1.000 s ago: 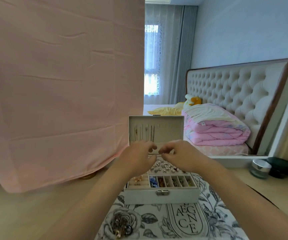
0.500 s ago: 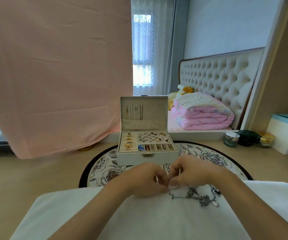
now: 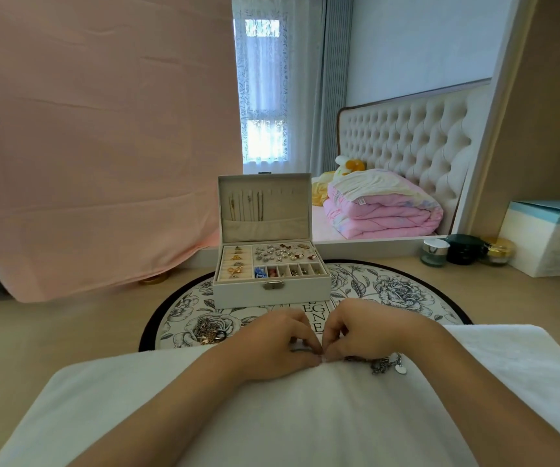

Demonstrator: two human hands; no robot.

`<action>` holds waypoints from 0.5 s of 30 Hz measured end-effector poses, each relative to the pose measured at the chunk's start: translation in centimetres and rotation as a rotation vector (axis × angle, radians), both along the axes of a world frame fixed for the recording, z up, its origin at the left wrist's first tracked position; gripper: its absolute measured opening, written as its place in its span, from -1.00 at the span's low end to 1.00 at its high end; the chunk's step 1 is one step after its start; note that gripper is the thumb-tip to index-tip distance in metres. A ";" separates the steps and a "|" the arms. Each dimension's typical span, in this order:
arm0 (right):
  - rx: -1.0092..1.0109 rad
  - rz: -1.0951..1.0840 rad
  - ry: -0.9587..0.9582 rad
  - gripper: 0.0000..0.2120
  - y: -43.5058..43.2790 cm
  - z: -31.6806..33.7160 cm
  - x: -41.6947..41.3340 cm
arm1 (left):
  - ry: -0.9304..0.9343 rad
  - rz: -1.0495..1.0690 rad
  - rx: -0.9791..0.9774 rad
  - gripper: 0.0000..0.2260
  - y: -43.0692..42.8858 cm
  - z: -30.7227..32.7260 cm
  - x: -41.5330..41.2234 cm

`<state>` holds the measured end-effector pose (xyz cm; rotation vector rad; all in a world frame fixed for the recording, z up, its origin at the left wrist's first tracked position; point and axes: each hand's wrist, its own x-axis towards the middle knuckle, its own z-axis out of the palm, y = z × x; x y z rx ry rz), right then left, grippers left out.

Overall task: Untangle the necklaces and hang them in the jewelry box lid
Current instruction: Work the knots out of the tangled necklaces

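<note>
My left hand (image 3: 272,345) and right hand (image 3: 369,332) meet low in the middle of the frame, on the white cloth (image 3: 272,419). Their curled fingers pinch the silver necklace (image 3: 386,364), which trails off to the right. Above them the jewelry box (image 3: 272,293) stands open, with gold chains (image 3: 246,205) hanging in its lid (image 3: 292,197). A tangled pile (image 3: 209,332) lies on the flower mat (image 3: 389,291), left of my hands.

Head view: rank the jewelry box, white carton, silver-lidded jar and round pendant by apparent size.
1. jewelry box, lid up
2. carton, partly cut off by the frame edge
3. jar
4. pendant, smallest though nearest the camera
</note>
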<state>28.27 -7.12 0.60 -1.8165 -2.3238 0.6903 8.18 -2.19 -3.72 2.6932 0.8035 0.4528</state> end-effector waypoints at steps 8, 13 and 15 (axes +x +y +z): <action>-0.024 -0.038 0.170 -0.75 0.6 -0.7 0.8 | -0.188 0.139 -0.306 -0.86 -0.2 0.8 0.8; 0.059 -0.029 0.581 -0.90 1.0 -0.5 0.2 | -0.494 0.172 -0.572 -0.84 -0.3 2.6 0.8; 0.019 -0.025 0.811 -0.82 1.0 0.5 0.3 | -0.565 0.165 -0.680 -0.84 -0.3 3.8 0.4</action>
